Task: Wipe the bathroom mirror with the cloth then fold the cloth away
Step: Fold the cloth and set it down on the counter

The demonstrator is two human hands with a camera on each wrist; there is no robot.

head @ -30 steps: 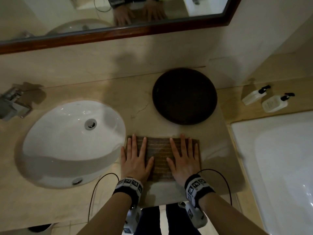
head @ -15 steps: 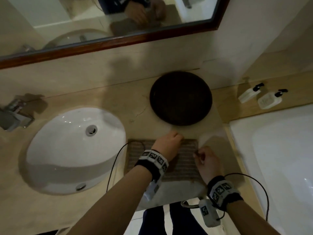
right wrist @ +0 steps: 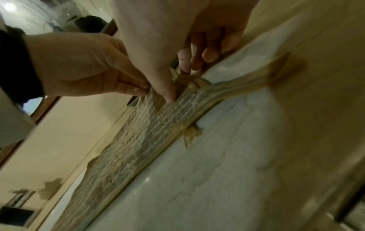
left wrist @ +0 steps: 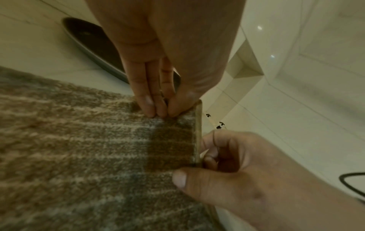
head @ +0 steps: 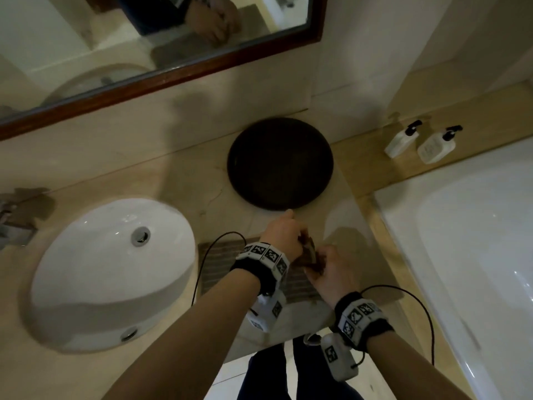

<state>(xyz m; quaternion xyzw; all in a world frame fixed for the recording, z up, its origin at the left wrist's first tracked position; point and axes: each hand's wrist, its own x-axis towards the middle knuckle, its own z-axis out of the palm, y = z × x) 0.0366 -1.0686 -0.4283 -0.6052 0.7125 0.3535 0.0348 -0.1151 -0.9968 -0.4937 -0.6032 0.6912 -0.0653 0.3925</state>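
A brown ribbed cloth (head: pixel 219 256) (left wrist: pixel 82 153) (right wrist: pixel 138 137) lies on the beige counter (head: pixel 178 180) between sink and bathtub. Its right edge is lifted off the counter. My left hand (head: pixel 284 236) (left wrist: pixel 158 107) pinches the far right corner of the cloth. Just in front of it, my right hand (head: pixel 323 265) (left wrist: pixel 199 171) (right wrist: pixel 173 87) pinches the near part of the same raised edge, thumb on top. The wood-framed mirror (head: pixel 161 79) hangs on the wall above and reflects both hands.
A white oval sink (head: pixel 112 272) sits left of the cloth, with a tap (head: pixel 14 223) at the far left. A dark round tray (head: pixel 279 166) lies right behind the hands. Two white pump bottles (head: pixel 421 142) stand beside the bathtub (head: pixel 467 255) at right.
Both hands lay flat on the cloth a second ago. They have since moved to its right edge, pinched it and raised it off the counter.
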